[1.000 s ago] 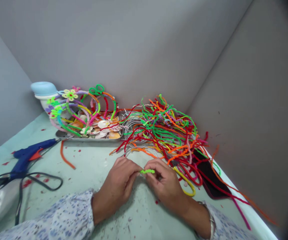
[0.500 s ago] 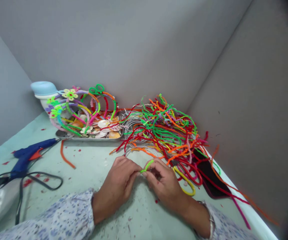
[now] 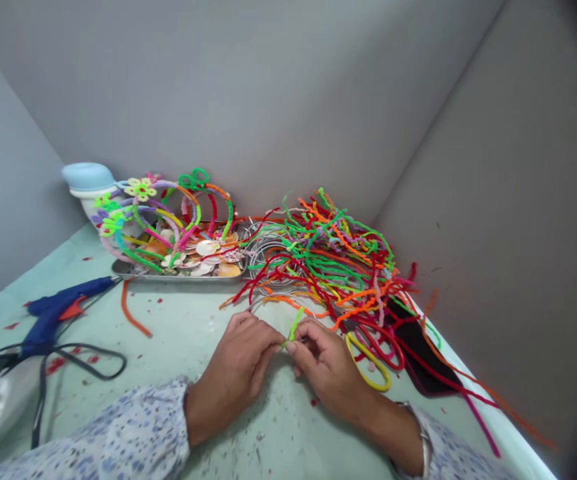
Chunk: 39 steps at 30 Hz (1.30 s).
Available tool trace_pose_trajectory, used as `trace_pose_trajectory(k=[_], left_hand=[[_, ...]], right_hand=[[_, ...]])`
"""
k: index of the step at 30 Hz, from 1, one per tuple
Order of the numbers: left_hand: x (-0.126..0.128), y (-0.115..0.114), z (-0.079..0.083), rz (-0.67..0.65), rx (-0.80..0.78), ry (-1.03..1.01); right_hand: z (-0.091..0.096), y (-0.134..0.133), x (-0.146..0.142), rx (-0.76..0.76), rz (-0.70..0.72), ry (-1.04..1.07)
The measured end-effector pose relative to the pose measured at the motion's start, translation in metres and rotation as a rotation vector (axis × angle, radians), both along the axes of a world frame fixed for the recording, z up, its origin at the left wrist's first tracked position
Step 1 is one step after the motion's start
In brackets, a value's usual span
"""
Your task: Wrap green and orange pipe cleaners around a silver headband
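Between my two hands is a short lime-green pipe cleaner [image 3: 295, 323], its free end sticking up. My left hand [image 3: 241, 360] pinches one end between thumb and fingertips. The thumb and index finger of my right hand [image 3: 325, 367] are closed on it right beside, the fingertips of both hands nearly touching. Part of the pipe cleaner is hidden by my fingers. Just beyond my hands lies a tangled heap of coloured pipe cleaners [image 3: 338, 257]. Scissors with red and yellow handles [image 3: 375, 363] lie to the right of my right hand.
A metal tray [image 3: 188, 279] of seashells [image 3: 208, 248] holds pipe-cleaner-wrapped headbands [image 3: 168, 217]. Behind it stands a blue-lidded white container [image 3: 88, 183]. A blue glue gun [image 3: 61, 310] with a black cord lies left. A dark phone [image 3: 425, 357] lies near the right edge. Wire coils [image 3: 268, 257] sit mid-table.
The lime-green pipe cleaner's free end has swung from leaning right to pointing more upright. My right fingers have shifted slightly around it; my left hand has stayed in place.
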<state>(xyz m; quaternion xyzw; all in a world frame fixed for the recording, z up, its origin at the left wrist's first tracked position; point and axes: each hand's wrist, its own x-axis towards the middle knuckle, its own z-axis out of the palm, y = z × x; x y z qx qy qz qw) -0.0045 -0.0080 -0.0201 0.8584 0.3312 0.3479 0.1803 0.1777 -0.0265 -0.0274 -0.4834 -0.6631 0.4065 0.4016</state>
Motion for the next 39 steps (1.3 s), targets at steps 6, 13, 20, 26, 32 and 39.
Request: trace_pose_trajectory(k=[6,13,20,26,32,39], left_hand=[[-0.001,0.000,-0.001,0.001,0.005,-0.003],[0.000,0.001,0.000,-0.007,0.016,-0.002],[0.001,0.001,-0.002,-0.022,0.015,0.011],[0.000,0.001,-0.004,-0.032,0.001,0.032],[0.001,0.000,-0.001,0.008,-0.035,-0.005],[0.000,-0.002,0.002,0.068,-0.060,-0.045]], right_hand=[[-0.002,0.000,0.001,0.114,-0.017,-0.067],[0.000,-0.001,-0.001,0.116,-0.047,-0.091],[0.002,-0.001,-0.002,0.124,-0.048,-0.149],[0.005,-0.002,-0.003,0.134,-0.057,-0.179],[-0.003,0.000,-0.003,0.150,-0.086,-0.078],[-0.008,0.003,0.002,0.552,-0.065,-0.088]])
